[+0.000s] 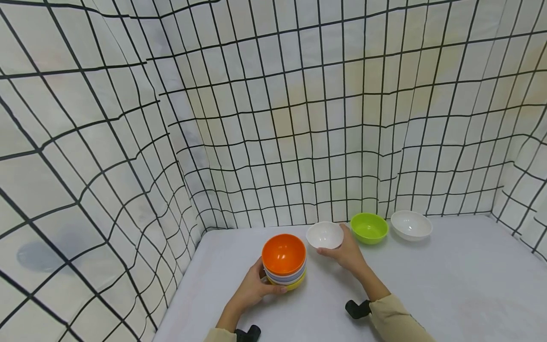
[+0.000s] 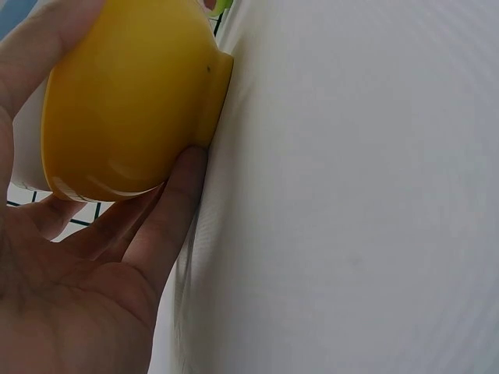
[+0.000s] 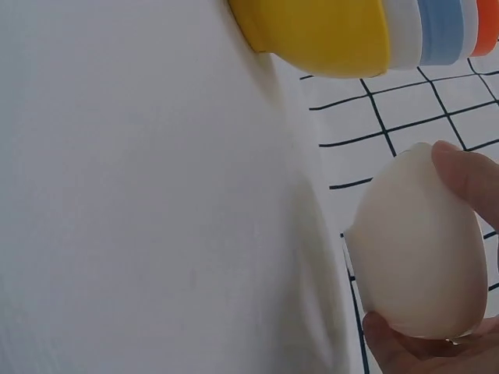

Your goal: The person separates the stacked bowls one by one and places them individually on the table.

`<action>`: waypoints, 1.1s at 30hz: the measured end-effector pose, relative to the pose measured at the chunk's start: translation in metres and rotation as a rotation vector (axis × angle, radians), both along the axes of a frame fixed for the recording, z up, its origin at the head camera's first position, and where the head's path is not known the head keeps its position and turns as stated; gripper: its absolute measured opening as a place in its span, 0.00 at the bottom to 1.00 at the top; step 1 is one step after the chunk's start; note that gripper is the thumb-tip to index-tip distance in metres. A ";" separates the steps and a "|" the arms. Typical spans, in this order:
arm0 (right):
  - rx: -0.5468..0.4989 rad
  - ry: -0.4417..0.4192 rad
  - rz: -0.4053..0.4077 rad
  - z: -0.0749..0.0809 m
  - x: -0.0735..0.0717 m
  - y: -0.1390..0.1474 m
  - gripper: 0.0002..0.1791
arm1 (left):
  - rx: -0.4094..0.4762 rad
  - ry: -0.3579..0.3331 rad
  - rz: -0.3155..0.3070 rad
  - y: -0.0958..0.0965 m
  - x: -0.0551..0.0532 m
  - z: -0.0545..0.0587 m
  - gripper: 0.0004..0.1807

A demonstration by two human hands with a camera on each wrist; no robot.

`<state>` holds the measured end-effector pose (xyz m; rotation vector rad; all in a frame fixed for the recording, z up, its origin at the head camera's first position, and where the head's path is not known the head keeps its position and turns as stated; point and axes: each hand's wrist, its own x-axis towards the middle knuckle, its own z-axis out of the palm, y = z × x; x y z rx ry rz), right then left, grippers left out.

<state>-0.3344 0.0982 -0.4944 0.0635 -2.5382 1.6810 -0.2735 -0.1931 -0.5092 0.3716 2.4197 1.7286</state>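
Note:
On the table stands a stack of bowls: an orange bowl (image 1: 284, 254) on top, white and pale blue bowls below, and a yellow bowl (image 2: 125, 101) at the bottom. My left hand (image 1: 251, 288) holds this stack low down, its thumb at the near side and its fingers round the left side. To the right of the stack, my right hand (image 1: 348, 254) pinches a white bowl (image 3: 417, 249) between thumb and fingers. That bowl is upright, apart from the stack, and appears slightly above the table in the right wrist view.
A green bowl (image 1: 369, 229) and another white bowl (image 1: 411, 225) stand upright side by side at the back of the white table (image 1: 461, 280), right of my right hand. Black netting (image 1: 299, 123) over white sheeting rises behind the table and on both sides.

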 end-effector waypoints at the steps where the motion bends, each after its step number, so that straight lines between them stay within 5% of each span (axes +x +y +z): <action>1: -0.001 -0.005 0.003 -0.001 -0.001 0.001 0.59 | 0.001 0.000 -0.001 0.000 0.000 0.000 0.55; 33: 0.012 -0.041 -0.006 -0.016 -0.020 0.002 0.54 | -0.005 -0.007 0.013 0.000 0.000 0.001 0.56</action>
